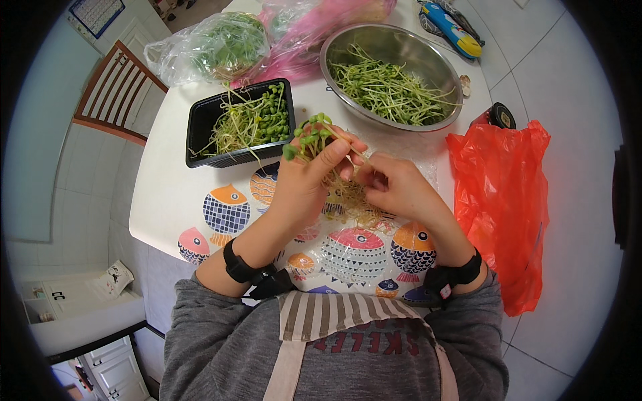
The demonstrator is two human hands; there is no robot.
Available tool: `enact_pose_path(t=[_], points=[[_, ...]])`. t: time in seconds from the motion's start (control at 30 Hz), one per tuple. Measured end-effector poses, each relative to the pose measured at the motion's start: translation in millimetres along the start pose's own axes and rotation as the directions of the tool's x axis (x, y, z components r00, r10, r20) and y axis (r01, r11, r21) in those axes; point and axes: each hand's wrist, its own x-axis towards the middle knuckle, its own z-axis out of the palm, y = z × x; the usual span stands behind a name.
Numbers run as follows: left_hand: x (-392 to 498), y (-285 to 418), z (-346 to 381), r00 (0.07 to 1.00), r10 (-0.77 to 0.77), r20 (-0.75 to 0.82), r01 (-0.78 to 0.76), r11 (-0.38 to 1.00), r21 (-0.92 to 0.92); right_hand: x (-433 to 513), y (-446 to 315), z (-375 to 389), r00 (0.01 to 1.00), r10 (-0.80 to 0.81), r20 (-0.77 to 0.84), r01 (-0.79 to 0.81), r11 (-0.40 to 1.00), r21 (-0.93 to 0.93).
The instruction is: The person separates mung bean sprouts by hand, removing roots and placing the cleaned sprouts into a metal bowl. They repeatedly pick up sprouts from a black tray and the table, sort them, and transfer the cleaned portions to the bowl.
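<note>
A small bunch of green-leaved sprouts [317, 138] is held in my left hand [303, 185], leaves up by the thumb. Between the left thumb and fingers one pale stem runs across to my right hand [393, 183], whose thumb and fingertips pinch its lower end. Below the hands lies a tangle of thin brownish roots [363, 203] on clear plastic film. To the left stands a black plastic tray [200, 133] with more sprouts, roots still on some. Beyond my right hand, a stainless steel bowl [416, 42] holds a heap of green sprouts [388, 87].
At the back lie a clear bag of greens [228, 45] and a pink plastic bag [296, 55]. A red plastic bag [501, 200] hangs at the right table edge, beside a dark-lidded jar [500, 116]. A blue case [451, 30] is at the back right; a wooden chair [118, 95] stands left.
</note>
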Motion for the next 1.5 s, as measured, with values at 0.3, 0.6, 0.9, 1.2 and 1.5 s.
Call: enact_pose_path(t=[0.3,0.6,0.9,1.2,1.5], points=[[4,-11,-6,0.990,-0.140,-0.023,0.141,0.990,0.007,-3,-21,-14,0.984,0.136,-0.120,-0.065,0.882,0.467],[6,-13,-4,0.952,-0.299,-0.062,0.292,0.951,-0.104,6,-12,-37,0.906,0.292,-0.308,0.026,0.688,0.726],[10,-12,-6,0.949,-0.309,0.061,0.305,0.855,-0.420,9,-9,-36,0.877,0.098,-0.470,0.159,0.864,0.478],[10,-12,-6,0.978,-0.184,0.101,0.210,0.850,-0.484,-1,-9,-6,0.958,0.198,0.206,-0.267,0.876,0.401],[7,-6,-1,0.981,-0.194,0.004,0.189,0.950,-0.250,1,-6,-12,0.959,0.241,0.150,-0.283,0.803,0.524]])
